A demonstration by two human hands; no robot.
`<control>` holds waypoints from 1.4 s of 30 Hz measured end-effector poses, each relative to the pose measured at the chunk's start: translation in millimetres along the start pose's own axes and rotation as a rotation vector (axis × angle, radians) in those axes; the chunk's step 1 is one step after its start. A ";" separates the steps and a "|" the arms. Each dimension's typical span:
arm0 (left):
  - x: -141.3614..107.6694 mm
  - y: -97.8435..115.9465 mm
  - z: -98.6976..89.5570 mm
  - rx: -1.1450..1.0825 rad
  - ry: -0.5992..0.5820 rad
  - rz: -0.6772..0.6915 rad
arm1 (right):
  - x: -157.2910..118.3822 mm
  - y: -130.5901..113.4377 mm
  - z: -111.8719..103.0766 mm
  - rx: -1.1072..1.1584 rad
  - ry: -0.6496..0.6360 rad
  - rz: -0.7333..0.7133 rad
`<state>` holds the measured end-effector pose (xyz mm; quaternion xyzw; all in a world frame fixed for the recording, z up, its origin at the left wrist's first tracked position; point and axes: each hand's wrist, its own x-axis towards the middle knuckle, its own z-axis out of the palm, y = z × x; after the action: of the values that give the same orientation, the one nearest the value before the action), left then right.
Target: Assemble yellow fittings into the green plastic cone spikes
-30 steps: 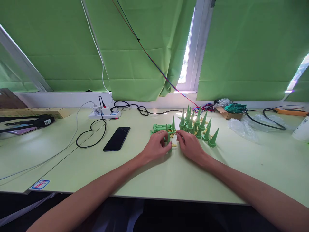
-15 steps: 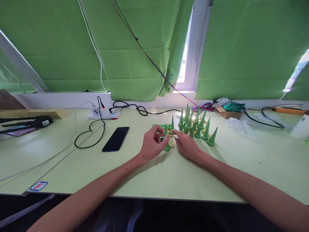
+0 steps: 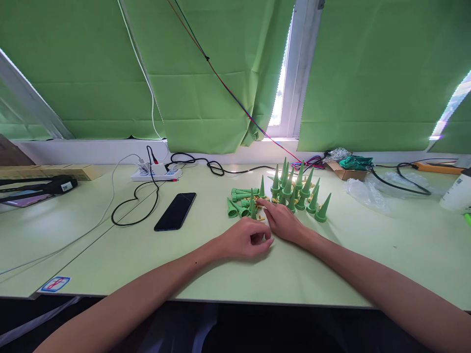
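Note:
My left hand [image 3: 248, 239] is over the table in front of the green cones, fingers loosely curled, a gap between thumb and fingers, nothing seen in them. Partly behind it, a green cone nozzle [image 3: 252, 206] stands upright. My right hand [image 3: 284, 220] has its index finger stretched onto small brass-coloured pieces [image 3: 262, 218]; its other fingers are bent and partly hidden. Several green cones [image 3: 235, 210] lie on their sides at the left of the pile. A cluster of upright green cones [image 3: 289, 188] stands beyond and right of my right hand, with more brass-coloured pieces among them.
A black phone [image 3: 175, 212] lies to the left. Behind it are a white power strip [image 3: 156, 172] and looping black cables [image 3: 217, 169]. At the back right sit a small cardboard box [image 3: 346, 171], a clear plastic bag [image 3: 368, 196] and a white bottle [image 3: 456, 196].
My left hand has moved away from the standing cone, toward me and slightly right. The lying cones it covered are visible. My right hand has shifted slightly left.

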<state>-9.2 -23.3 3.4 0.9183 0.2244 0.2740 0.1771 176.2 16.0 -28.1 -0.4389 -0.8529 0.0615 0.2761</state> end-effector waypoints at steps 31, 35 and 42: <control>0.6 0.3 -1.7 0.015 -0.035 0.028 | -1.1 -12.5 -10.2 -0.187 -0.036 0.060; 0.9 1.6 -2.5 0.027 -0.039 0.020 | -0.5 -11.7 -9.6 -0.197 -0.033 0.086; 0.6 1.1 -2.3 0.019 -0.039 0.023 | 1.4 -12.0 -9.9 -0.180 -0.057 0.104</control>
<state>-9.7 -23.5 6.0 0.9277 0.2128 0.2557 0.1695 172.2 8.5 -15.0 -0.5037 -0.8385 0.0113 0.2076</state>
